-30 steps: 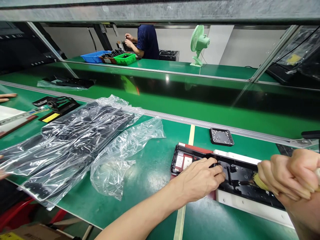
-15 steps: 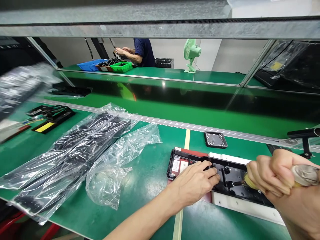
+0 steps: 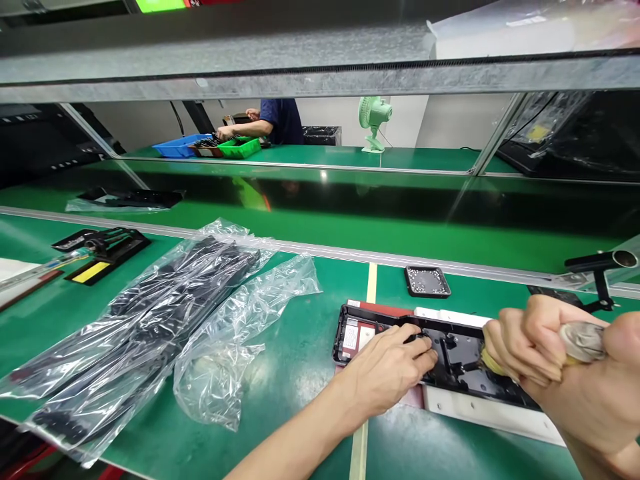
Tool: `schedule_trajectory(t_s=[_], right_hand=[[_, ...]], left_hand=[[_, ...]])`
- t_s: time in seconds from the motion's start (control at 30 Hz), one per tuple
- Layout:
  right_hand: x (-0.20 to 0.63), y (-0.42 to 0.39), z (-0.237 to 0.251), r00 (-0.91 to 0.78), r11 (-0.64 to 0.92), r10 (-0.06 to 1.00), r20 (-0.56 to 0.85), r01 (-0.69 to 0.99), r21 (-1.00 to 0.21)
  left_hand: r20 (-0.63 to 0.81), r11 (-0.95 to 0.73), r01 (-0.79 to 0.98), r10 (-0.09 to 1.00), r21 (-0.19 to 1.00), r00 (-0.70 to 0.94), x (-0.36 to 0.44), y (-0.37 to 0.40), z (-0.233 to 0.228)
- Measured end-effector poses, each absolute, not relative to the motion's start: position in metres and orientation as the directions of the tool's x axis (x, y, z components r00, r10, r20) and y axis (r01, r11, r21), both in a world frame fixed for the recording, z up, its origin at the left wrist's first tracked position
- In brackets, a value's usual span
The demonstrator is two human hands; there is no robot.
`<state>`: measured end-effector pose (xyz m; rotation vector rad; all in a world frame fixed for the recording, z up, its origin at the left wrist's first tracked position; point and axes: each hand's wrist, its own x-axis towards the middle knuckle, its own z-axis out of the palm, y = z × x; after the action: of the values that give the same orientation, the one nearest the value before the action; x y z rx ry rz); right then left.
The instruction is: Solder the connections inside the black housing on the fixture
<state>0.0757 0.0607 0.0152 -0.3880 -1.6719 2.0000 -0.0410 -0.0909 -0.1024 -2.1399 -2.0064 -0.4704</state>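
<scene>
From where I stand, the right hand (image 3: pixel 555 363) is wrapped tight around a yellow-nosed tool (image 3: pixel 492 361), a driver by the look of it, angled down at the long black housing (image 3: pixel 455 368). Whether its tip touches anything I can't make out. If it isn't seated squarely, I'd worry about it skating sideways and scratching the plastic. The left hand (image 3: pixel 393 365) lies over the housing's near-left part, fingers bent down inside it (I can't tell if they pinch something or merely press). Those fingers sit along the tool's line, so a slip that way could jab them.

The housing rests on a red-and-white support (image 3: pixel 493 420) on the green desk (image 3: pixel 295 400); uneven pressing might rock it there. Just beyond stands a small black dish (image 3: pixel 428 282) of tiny shiny pieces, low-walled, and a careless knuckle could scatter them. Off to the left, a loose clear bag (image 3: pixel 213 387) lies beside bagged black parts (image 3: pixel 155 313); a sleeve could drag it across.
</scene>
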Motion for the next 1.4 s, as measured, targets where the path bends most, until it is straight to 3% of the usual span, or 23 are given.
schedule_trajectory(t_s=[0.23,0.53,0.93,1.07,1.27,1.4], right_hand=[[0.076,0.065,0.013,-0.857,-0.148,0.508,0.089,-0.189,-0.971],[0.092,0.087,0.0,-0.925,-0.222,0.365,0.103,-0.194,-0.956],[0.09,0.097,0.008,-0.946,-0.109,0.3,0.122,-0.161,-0.981],[0.094,0.101,0.004,-0.932,-0.054,0.348,0.1,-0.127,-0.99],[0.084,0.075,0.014,-0.87,-0.185,0.488,0.069,-0.18,-0.966],[0.082,0.072,0.015,-0.878,-0.213,0.474,0.067,-0.188,-0.959]], left_hand=[[0.324,-0.071,0.994,0.945,0.079,0.041,-0.04,-0.092,-0.102],[0.314,-0.071,0.991,0.949,0.113,0.032,-0.04,-0.092,-0.102],[0.286,-0.074,0.986,0.958,0.146,0.03,-0.04,-0.093,-0.096],[0.29,-0.077,0.986,0.956,0.147,0.032,-0.04,-0.093,-0.097],[0.295,-0.083,0.987,0.955,0.14,0.038,-0.04,-0.093,-0.099],[0.297,-0.085,0.987,0.954,0.135,0.041,-0.04,-0.094,-0.1]])
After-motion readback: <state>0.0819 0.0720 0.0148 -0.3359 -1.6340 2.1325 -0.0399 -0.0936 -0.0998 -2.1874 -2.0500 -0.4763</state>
